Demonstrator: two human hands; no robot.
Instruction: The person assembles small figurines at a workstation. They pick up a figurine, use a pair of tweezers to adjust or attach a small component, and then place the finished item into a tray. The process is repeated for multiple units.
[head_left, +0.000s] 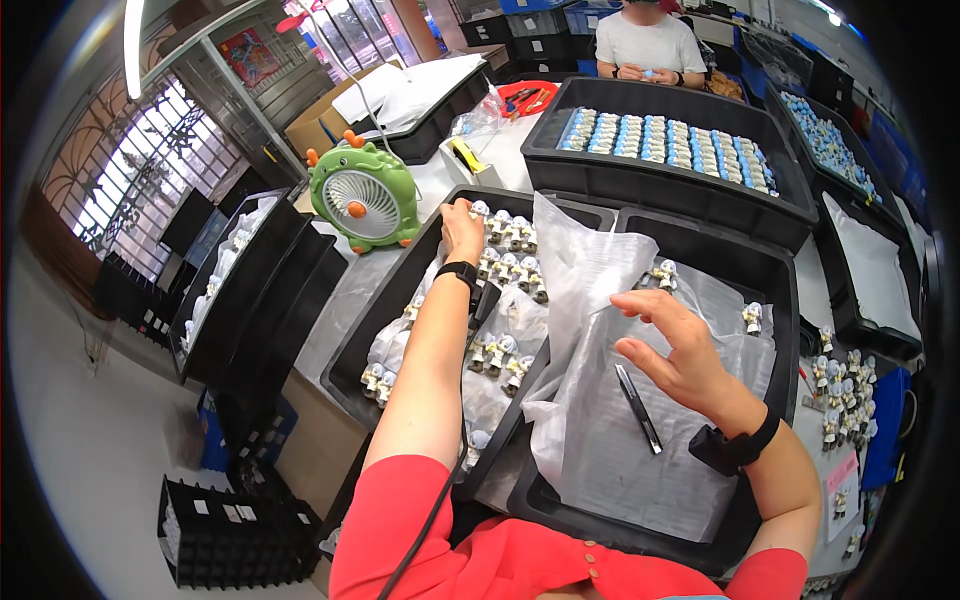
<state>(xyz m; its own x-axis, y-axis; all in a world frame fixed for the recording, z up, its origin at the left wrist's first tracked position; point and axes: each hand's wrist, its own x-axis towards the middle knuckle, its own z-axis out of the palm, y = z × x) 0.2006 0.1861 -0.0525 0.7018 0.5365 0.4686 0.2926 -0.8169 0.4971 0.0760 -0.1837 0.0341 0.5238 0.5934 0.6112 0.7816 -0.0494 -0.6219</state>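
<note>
My left hand (pixel 462 230) reaches to the far left corner of a black tray (pixel 345 345), its fingers curled at a small figurine (pixel 479 209) with a pale blue-grey head. Their tips are partly hidden. Rows of similar figurines (pixel 510 268) stand in this tray on a crumpled translucent sheet. Over the neighbouring black tray (pixel 787 350) hovers my right hand (pixel 680 350), fingers apart and holding nothing. Beneath it lie a translucent foam sheet (pixel 610 450) and a slim black-and-silver pen-like tool (pixel 638 408). Two figurines (pixel 752 318) stand at that tray's far and right sides.
A green animal-shaped fan (pixel 365 195) stands left of the trays. Behind them sits a black bin (pixel 680 180) of blue-and-white pieces, with a co-worker (pixel 650 45) beyond. More figurines (pixel 845 390) crowd the right side. Stacked black trays (pixel 250 290) rise at left.
</note>
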